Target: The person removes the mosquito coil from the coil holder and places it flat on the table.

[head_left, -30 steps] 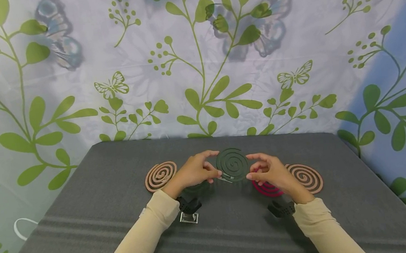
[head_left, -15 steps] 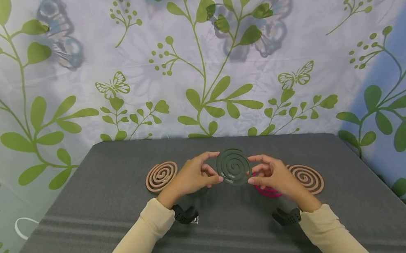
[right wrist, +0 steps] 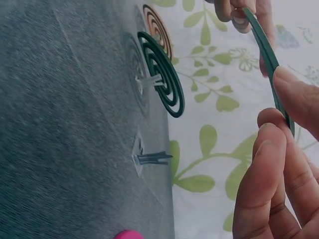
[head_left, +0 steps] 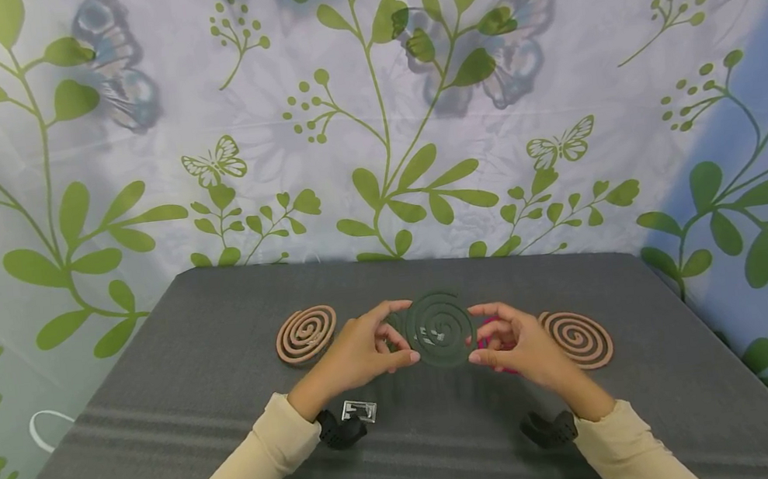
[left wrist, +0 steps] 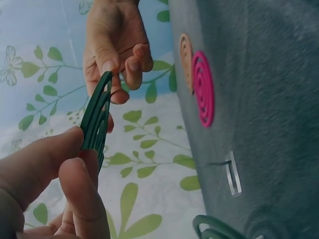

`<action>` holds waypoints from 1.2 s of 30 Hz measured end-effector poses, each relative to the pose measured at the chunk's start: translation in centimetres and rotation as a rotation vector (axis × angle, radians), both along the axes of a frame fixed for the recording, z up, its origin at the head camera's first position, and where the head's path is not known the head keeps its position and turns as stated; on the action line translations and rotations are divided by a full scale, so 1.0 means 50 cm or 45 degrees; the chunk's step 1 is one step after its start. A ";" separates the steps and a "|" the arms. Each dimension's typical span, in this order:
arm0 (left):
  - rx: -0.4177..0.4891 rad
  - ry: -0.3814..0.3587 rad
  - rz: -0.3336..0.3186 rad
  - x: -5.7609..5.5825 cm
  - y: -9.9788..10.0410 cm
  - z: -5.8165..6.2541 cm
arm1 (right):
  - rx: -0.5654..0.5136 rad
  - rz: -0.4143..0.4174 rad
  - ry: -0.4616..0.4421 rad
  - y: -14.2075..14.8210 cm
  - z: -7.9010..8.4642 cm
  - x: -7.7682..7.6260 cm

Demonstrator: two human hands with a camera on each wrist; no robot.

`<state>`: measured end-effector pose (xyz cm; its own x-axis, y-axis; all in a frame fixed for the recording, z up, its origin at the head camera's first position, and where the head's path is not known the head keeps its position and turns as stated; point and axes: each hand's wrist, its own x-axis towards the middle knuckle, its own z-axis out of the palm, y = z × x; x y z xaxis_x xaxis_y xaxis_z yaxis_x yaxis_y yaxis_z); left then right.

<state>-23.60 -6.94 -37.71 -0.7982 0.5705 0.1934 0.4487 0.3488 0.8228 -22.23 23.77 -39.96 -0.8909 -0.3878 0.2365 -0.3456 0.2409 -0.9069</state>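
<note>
We are holding a thin, dark green spiral coil [head_left: 441, 329] in the air over the grey, cloth-covered table [head_left: 449, 455]; its material we are leaving undetermined. The left hand [head_left: 374, 346] is pinching one edge between thumb and fingers, and the right hand [head_left: 515, 337] is pinching the opposite edge likewise. Below, a silvery metal stand with upright prongs [right wrist: 152, 158] is bearing nothing, standing between a second dark green coil [right wrist: 163, 74], which is resting raised on similar prongs, and a bright pink spiral coil [left wrist: 204, 89]. We are judging the step as two-handed carrying or aligning, with placement not yet done. Seating the coil on the bare stand would be calling for levelling it, centring it over the prongs and lowering evenly.
</note>
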 end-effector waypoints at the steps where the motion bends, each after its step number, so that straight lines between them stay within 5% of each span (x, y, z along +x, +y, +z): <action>1: 0.000 -0.004 -0.002 0.004 -0.001 -0.002 | -0.008 0.010 0.009 -0.001 -0.002 0.003; 13: -0.035 -0.075 -0.021 0.036 -0.016 -0.038 | -0.024 0.171 -0.006 -0.007 -0.029 0.021; 36: -0.227 0.057 0.040 0.058 -0.036 -0.075 | 0.031 0.270 -0.240 -0.015 -0.063 0.037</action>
<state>-20.71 -8.72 -41.47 -0.8090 0.5739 0.1272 0.4702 0.5020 0.7259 -20.35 23.02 -43.12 -0.8165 -0.5740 0.0625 -0.2161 0.2034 -0.9549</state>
